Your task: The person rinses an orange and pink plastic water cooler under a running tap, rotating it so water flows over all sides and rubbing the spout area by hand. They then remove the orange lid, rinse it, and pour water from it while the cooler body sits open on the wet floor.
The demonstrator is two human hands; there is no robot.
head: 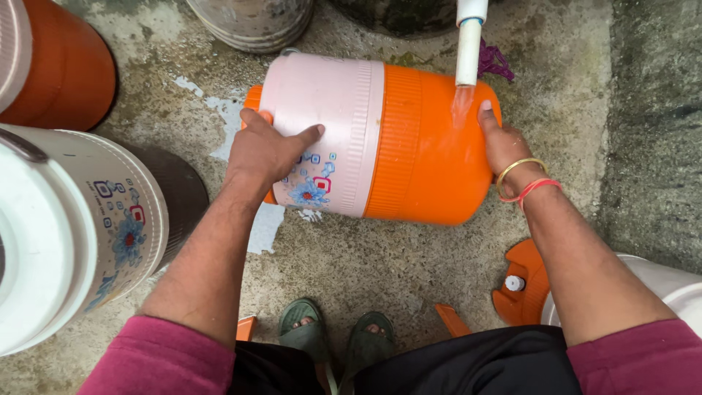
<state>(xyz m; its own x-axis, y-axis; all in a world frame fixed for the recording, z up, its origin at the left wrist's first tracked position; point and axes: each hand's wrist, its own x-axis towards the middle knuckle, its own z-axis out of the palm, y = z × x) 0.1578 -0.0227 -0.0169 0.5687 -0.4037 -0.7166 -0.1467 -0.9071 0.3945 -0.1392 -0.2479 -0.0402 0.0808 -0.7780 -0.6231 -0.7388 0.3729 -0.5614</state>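
the wet concrete floor (380,271) fills the view, grey and speckled, with a pale wet streak near the middle. on it, lying on its side straight ahead of the person, is the orange and pink water jug (373,139) — pink half to the left with a small flower print, ribbed orange half to the right. at the left edge stands a second jug (80,234), white with the same flower print, and above it a plain orange container (62,69) shows in the corner. a grey bucket (252,22) sits just beyond the lying jug, at the top edge.

the left hand (267,150) lies flat on the pink half, fingers spread and pressing the wall, thumb reaching right — it braces the jug rather than closing round it. the right hand (504,143) rests on the orange end, fingers curled against the curved side; how far they wrap behind it cannot be told. a gold bangle (521,167) and a red thread (534,189) circle that wrist.

a white pipe (469,44) hangs from above and pours water (462,102) onto the orange half, just beside the right hand. an orange lid (521,281) with a small white cap lies on the floor near the right forearm. two green sandals (336,336) show at the bottom.
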